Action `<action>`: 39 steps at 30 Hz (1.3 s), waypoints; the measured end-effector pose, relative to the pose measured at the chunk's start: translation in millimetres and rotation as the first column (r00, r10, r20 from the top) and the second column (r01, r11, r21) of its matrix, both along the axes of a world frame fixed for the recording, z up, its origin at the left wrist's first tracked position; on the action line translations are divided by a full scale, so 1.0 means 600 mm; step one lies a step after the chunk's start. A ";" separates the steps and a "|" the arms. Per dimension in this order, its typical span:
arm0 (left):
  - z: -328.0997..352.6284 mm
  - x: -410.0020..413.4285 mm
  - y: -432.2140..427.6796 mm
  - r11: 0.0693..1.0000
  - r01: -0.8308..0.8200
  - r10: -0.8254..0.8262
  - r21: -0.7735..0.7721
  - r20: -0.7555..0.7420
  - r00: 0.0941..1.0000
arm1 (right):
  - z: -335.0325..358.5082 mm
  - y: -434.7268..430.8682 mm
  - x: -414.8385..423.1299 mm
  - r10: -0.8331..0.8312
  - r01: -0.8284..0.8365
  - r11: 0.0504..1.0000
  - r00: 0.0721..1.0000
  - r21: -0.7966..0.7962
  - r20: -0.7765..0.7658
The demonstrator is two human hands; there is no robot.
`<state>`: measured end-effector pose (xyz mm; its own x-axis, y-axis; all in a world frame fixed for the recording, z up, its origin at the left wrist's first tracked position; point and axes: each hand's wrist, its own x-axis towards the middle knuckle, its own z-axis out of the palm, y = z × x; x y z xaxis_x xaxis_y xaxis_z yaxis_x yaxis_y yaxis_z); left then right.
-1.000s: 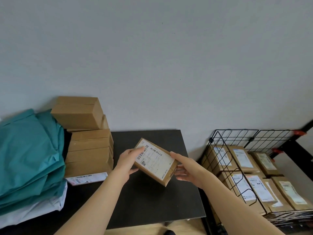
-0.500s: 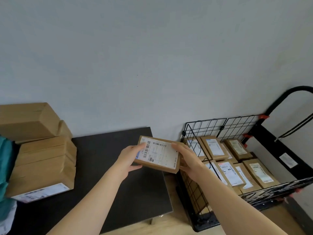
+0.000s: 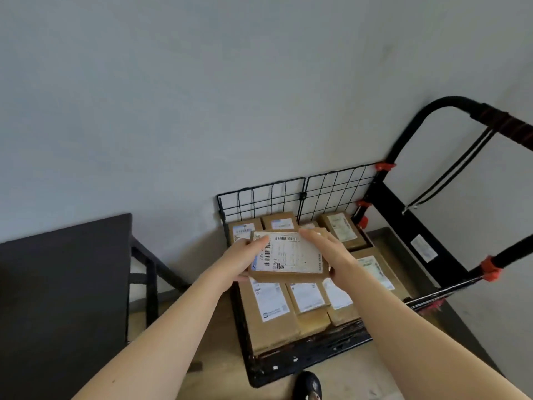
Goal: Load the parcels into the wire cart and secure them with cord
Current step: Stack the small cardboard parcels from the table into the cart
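Note:
A flat brown parcel with a white barcode label hangs over the middle of the black wire cart. My left hand grips its left edge and my right hand grips its right edge. Beneath it, several labelled brown parcels lie side by side on the cart floor, filling most of it. A thin black cord hangs from the cart's black handle at the right.
A dark table stands to the left of the cart, its frame legs showing beside it. A grey wall runs behind both. Red clips hold the wire panels to the cart frame. A dark shoe shows at the bottom edge.
Both hands carried the parcel rightward off the table and out over the cart. The view swung right and down, so the box stack and teal cloth left the frame.

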<state>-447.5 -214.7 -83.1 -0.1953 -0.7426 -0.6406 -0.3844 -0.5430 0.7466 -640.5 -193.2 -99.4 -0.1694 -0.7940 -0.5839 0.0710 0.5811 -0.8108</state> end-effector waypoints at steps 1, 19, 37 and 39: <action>-0.015 -0.035 -0.002 0.999 0.022 -0.023 0.043 0.019 1.000 | -0.013 -0.003 -0.036 -0.005 0.005 1.000 1.000 0.027 -0.012; -0.171 -0.319 -0.056 0.930 -0.042 0.013 0.364 0.082 0.997 | -0.146 -0.048 -0.298 0.109 -0.083 0.924 0.993 0.373 -0.050; -0.217 -0.372 -0.144 0.926 -0.302 0.321 0.226 -0.050 0.946 | -0.203 -0.115 -0.324 0.226 -0.132 0.961 0.880 0.243 -0.418; -0.218 -0.372 -0.151 0.928 -0.289 0.305 0.236 -0.032 0.952 | -0.210 -0.110 -0.323 0.299 -0.210 0.949 0.839 0.236 -0.455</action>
<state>-670.5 -305.0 -214.1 -0.0363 -0.6105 -0.7912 -0.1325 -0.7818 0.6093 -834.2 -259.4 -225.5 -0.2685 -0.7441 -0.6118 -0.4702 0.6555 -0.5909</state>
